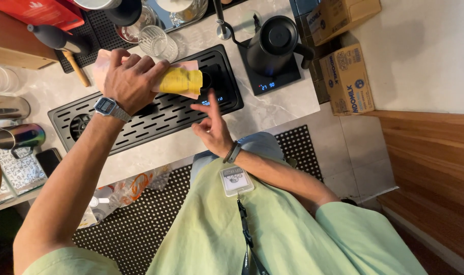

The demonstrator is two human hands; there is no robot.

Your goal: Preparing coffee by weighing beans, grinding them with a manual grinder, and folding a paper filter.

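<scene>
Marble counter [273, 109]: black slotted drip tray [140, 119], kettle scale [273, 76], steel cups [10, 122].

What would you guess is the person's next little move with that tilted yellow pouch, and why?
Probably tipping the yellow pouch a little further. The left hand holds it on its side, its mouth at the dark cup that sits on the black slotted tray. The right hand hovers open beside a lit readout at the tray's edge, holding nothing. What has left the pouch is not visible.

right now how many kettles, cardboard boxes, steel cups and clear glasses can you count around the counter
black kettle: 1
cardboard boxes: 2
steel cups: 2
clear glass: 1
total: 6
</scene>
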